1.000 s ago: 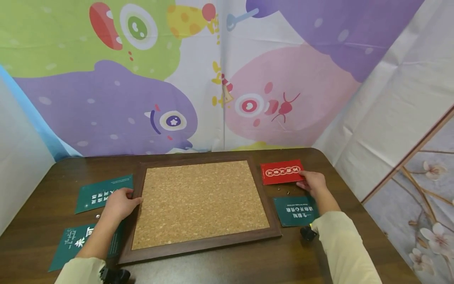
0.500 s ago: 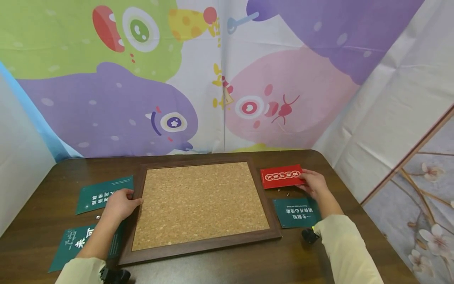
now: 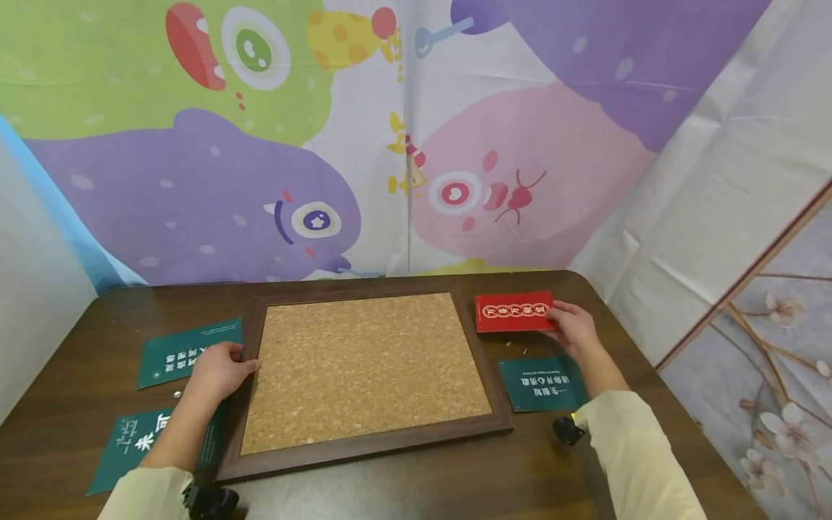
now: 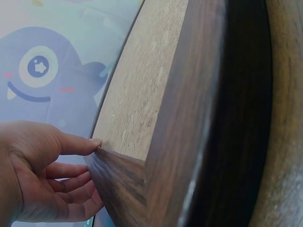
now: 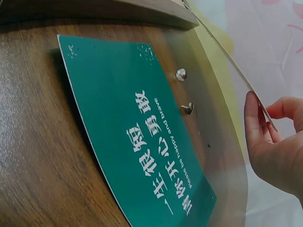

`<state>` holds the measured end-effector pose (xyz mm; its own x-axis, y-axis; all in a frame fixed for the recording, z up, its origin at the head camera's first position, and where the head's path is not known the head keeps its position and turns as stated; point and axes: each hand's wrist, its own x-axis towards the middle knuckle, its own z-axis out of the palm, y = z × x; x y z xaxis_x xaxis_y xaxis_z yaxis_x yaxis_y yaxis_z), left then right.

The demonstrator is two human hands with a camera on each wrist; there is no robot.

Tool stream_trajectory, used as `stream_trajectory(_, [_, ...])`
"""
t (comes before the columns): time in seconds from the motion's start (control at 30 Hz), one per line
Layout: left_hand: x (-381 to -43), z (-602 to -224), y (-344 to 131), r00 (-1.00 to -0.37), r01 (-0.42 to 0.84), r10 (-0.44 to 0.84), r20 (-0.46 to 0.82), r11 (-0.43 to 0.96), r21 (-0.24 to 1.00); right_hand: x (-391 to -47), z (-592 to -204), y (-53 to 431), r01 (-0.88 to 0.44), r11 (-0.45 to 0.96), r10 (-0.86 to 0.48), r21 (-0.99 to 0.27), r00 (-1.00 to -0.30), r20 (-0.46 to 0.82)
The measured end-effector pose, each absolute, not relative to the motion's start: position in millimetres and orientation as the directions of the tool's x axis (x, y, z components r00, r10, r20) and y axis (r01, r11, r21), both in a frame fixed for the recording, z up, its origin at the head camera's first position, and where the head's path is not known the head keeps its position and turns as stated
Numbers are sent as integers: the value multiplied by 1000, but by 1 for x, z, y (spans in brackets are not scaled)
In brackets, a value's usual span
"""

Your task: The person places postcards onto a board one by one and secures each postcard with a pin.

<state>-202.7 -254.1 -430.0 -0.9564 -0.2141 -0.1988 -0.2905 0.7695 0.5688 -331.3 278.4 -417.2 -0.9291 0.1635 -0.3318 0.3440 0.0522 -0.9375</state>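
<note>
A framed cork board (image 3: 364, 368) lies on the table in front of me. My left hand (image 3: 221, 372) grips its left side; in the left wrist view the thumb presses the top of the brown wooden frame (image 4: 189, 109) and the other fingers curl against its outer side. To the right of the board, my right hand (image 3: 575, 334) pinches the right end of a red card (image 3: 513, 312) with light printing. In the right wrist view this card shows edge-on, tilted up from the table, held between thumb and fingers. A green card (image 5: 113, 94) with white lettering lies nearer to me.
Two silver pushpins (image 5: 181, 74) lie beside the right green card. Left of the board are more green cards (image 3: 130, 448), one partly under my left forearm, and a small silver pin (image 3: 178, 394). A cartoon-printed curtain (image 3: 312, 180) hangs behind the table (image 3: 403, 491).
My right hand has taken a firmer hold of the red card's right end and raised the card slightly from the table. The left hand and the board have stayed put.
</note>
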Motion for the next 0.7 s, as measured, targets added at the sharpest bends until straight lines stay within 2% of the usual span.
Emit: stream_trajectory(0.7, [-203,-432,-255,-956,-291,-215,-199,766,573,-329,-408,251,272,-6,119,-962,-955,-271])
